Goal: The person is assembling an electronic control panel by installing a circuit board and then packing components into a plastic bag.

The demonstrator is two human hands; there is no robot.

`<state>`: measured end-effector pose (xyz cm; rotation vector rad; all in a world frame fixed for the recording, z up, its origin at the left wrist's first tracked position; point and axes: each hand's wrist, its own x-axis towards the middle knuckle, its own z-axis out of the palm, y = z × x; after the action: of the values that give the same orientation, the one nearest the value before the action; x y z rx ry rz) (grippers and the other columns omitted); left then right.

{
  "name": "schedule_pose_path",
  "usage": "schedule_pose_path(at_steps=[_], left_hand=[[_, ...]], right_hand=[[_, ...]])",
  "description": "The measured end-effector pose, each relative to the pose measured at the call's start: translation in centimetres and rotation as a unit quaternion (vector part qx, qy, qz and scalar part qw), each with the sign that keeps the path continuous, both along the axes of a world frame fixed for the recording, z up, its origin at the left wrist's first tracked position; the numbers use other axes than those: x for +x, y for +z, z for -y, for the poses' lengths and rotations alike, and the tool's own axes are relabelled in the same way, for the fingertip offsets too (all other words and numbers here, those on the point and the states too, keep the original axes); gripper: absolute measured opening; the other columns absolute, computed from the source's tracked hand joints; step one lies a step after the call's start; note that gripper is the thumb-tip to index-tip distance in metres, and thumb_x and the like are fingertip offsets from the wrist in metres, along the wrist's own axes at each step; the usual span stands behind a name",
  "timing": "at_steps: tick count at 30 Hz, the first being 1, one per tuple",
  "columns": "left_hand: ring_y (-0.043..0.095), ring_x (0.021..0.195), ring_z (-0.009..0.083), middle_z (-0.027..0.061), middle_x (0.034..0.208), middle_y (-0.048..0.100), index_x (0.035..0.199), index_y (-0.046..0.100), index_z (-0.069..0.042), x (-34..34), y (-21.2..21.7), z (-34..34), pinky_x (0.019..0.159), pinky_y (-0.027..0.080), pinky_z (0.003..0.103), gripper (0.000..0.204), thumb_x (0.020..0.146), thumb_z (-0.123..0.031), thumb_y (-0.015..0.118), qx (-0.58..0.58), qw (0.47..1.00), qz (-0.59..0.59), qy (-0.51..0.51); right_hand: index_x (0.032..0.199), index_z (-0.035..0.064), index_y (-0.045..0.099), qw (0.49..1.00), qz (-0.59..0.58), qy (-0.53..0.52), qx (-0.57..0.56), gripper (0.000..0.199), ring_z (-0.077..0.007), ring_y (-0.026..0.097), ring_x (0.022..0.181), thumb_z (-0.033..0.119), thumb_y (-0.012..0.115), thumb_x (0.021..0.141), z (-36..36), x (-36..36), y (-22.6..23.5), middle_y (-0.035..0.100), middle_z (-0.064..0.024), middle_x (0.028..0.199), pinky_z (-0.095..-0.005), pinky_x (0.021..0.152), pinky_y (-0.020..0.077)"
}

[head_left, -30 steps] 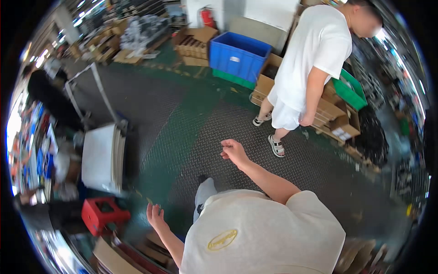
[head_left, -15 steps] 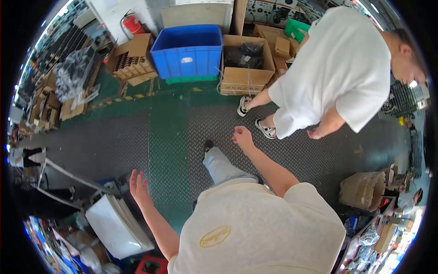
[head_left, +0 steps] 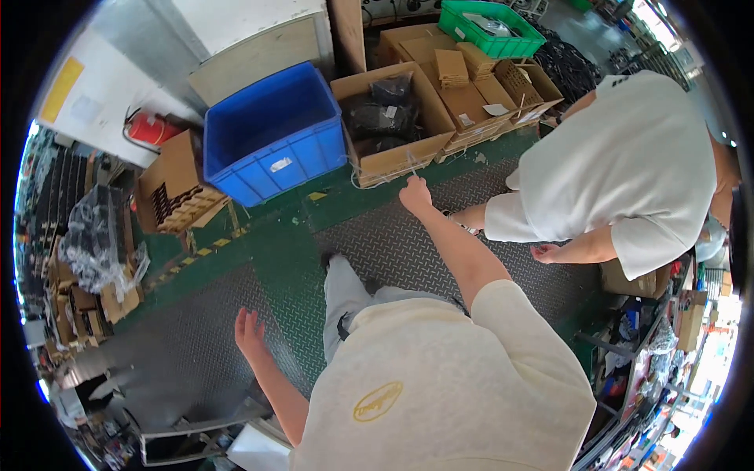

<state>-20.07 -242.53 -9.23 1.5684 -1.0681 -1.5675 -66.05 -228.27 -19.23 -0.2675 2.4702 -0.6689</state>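
My left hand (head_left: 251,333) hangs over the floor at the left, fingers apart and slightly bent, with nothing in it. In front of me my right hand (head_left: 415,194) is closed, its fingers curled in. What it holds, if anything, I cannot make out. Just beyond it in the picture stands an open cardboard box (head_left: 397,166) with black plastic-wrapped things (head_left: 382,118) inside. Whether the hand touches that box or its strap, I cannot tell.
Left of the box are a big blue bin (head_left: 275,169), a divided carton (head_left: 174,188) and a fire extinguisher (head_left: 151,128). Flattened cardboard (head_left: 463,98) and a green crate (head_left: 491,31) lie beyond. Another person (head_left: 613,173) in white walks at my right. Metal-framed shelving (head_left: 628,353) stands lower right.
My view has turned and come closer to the bin and boxes. My right arm reaches further forward. The other person now appears lower and further right.
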Motion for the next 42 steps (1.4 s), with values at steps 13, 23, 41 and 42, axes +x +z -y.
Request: schedule_pose_path(at_steps=[13,23,41,42], left_hand=[[0.057,0.098,0.0162,0.0061,0.118,0.055,0.12,0.052,-0.001,-32.3,-13.4,23.2,0.077,0.045,0.028,0.039,0.083,-0.014,0.06,0.118,0.916,0.088,-0.373],[0.059,0.099,0.021,0.01,0.119,0.055,0.118,0.052,0.001,-38.0,-15.4,33.0,0.075,0.048,0.031,0.037,0.085,-0.015,0.06,0.218,0.89,0.194,-0.351],[0.055,0.106,0.0203,0.0097,0.124,0.052,0.123,0.049,-0.003,-60.5,-15.2,31.9,0.084,0.046,0.034,0.042,0.089,-0.027,0.054,0.113,0.801,0.097,-0.58],[0.051,0.111,0.0217,0.0098,0.128,0.049,0.125,0.047,-0.004,-61.6,-15.9,30.2,0.087,0.045,0.036,0.044,0.09,-0.031,0.051,-0.06,0.682,0.168,-0.709]], right_hand=[[0.124,0.0006,0.034,0.992,-0.08,0.057,0.077,0.053,-0.036,0.058,0.097,0.015,0.059,0.08,24.5,-28.0,-13.3,0.045,-0.0214,0.118,-0.0429,0.078,0.0503],[0.133,0.0039,0.027,0.982,-0.171,0.033,0.08,0.069,-0.0331,0.059,0.094,0.009,0.062,0.075,35.5,-42.9,-26.4,0.039,-0.0164,0.127,-0.0412,0.075,0.0516],[0.085,0.0021,0.053,0.9,0.197,-0.193,-0.338,0.014,-0.0109,0.049,0.053,0.015,0.052,0.09,18.5,-40.2,-1.4,0.051,-0.0017,0.062,-0.0258,0.046,0.0389],[0.084,0.0032,0.053,0.873,0.209,-0.228,-0.376,0.014,-0.0071,0.043,0.049,0.016,0.052,0.091,15.4,-37.8,4.0,0.046,0.0014,0.062,-0.0235,0.044,0.0359]])
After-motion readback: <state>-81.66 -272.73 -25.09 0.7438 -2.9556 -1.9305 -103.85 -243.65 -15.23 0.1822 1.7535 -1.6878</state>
